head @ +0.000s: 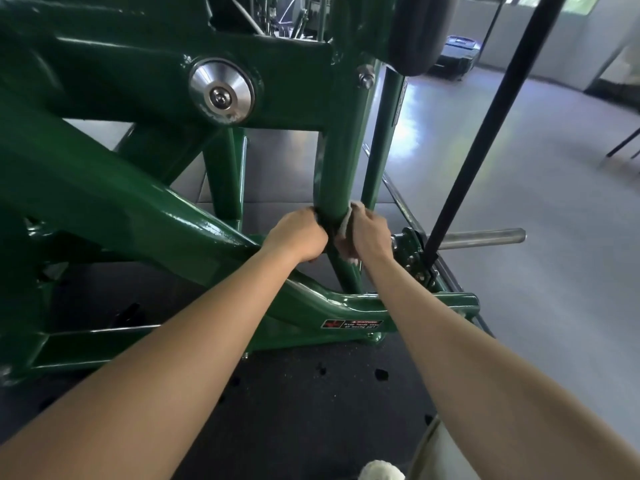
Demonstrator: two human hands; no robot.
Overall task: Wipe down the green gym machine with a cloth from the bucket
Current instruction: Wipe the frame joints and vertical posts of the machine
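Observation:
The green gym machine [145,202] fills the left and middle of the view. One of its upright tubes [337,161] runs down between my hands. A pale cloth [346,221] is wrapped round that tube low down. My left hand [299,235] grips the cloth's dark left end with curled fingers. My right hand [369,233] grips the white right end. Both hands sit at the same height on either side of the tube. Most of the cloth is hidden behind the tube and my fingers. No bucket is in view.
A black slanted bar [485,133] crosses the right side. A steel weight peg [481,237] sticks out to the right near my right hand. A red warning label [351,323] sits on the base rail. Dark rubber mat lies below, grey floor to the right.

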